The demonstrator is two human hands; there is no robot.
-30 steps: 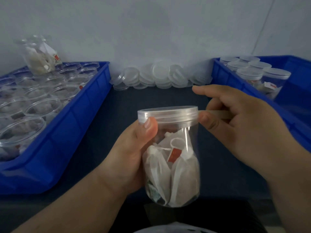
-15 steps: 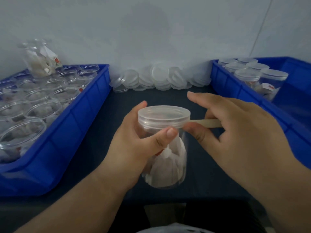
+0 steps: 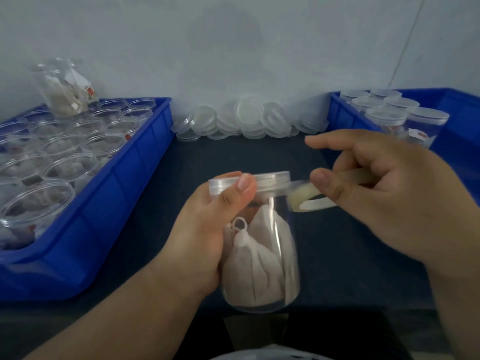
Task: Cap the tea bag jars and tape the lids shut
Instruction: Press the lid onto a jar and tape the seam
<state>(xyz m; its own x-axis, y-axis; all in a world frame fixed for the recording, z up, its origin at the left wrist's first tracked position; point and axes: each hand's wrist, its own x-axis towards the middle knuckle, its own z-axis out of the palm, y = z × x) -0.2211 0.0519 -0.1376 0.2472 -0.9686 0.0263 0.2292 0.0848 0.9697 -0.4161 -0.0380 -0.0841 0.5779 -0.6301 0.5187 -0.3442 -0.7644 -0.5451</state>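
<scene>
A clear plastic jar [image 3: 262, 258] packed with white tea bags is held above the dark table, its clear lid [image 3: 270, 181] on top. My left hand [image 3: 207, 229] grips the jar from the left, thumb pressed on the lid's rim. My right hand [image 3: 389, 201] holds a small roll of clear tape [image 3: 309, 197] just right of the lid. A strip of tape runs from the roll onto the lid's side.
A blue bin [image 3: 109, 193] at left holds several uncapped jars, with one jar lying on top at the back. A second blue bin [image 3: 340, 107] at right holds several capped jars. Loose clear lids [image 3: 246, 120] are piled against the back wall.
The jar has turned in my left hand and sits lower and tilted. My right hand has pulled the tape roll away to the right, so more tape shows.
</scene>
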